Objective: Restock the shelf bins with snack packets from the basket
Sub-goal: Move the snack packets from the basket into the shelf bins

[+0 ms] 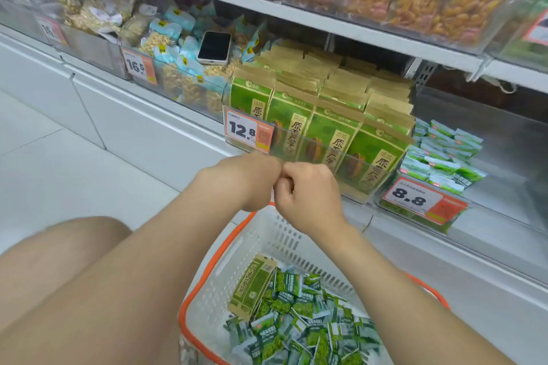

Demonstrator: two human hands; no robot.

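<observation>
My right hand (308, 192) is curled in a fist with nothing showing in it and touches my left hand (249, 178), whose fingers I cannot make out. Both hang above the basket (267, 234), which holds small green packets (311, 320) and one larger packet (252, 287). The shelf bin (341, 154) stands beyond the basket.

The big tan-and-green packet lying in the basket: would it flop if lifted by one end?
Probably stays fairly flat: the big packet keeps crisp folded edges, like those standing upright in the shelf bin. Likely light, since it rests atop the small green sachets.
</observation>
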